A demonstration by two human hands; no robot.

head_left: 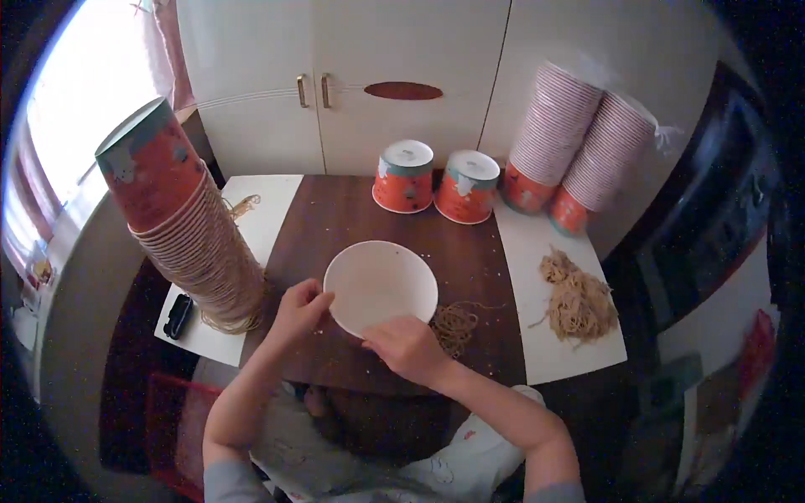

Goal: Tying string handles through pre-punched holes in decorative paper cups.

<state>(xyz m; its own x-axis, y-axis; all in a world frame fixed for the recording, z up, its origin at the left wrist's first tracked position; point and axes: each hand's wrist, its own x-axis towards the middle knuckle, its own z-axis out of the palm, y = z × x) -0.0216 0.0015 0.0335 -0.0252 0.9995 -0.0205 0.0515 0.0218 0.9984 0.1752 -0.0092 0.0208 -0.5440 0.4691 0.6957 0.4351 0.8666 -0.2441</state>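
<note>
In front of me a paper bucket [379,281] stands with its mouth up, its white inside showing. My left hand [300,314] is closed at the left of its rim, thumb and fingers pinched together there. My right hand [409,348] grips the near rim, with its fingers partly hidden by the back of the hand. Just right of the bucket lies a loose coil of tan twine [454,327], near my right hand. How much of the rim lies between my left fingers is hard to make out.
A tall leaning stack of orange and green paper buckets [155,176] stands at left, beside a small black object [178,316]. Two upturned buckets [404,180] sit at the back. Bagged bucket stacks [558,126] rise at back right, above a tan twine heap [579,306].
</note>
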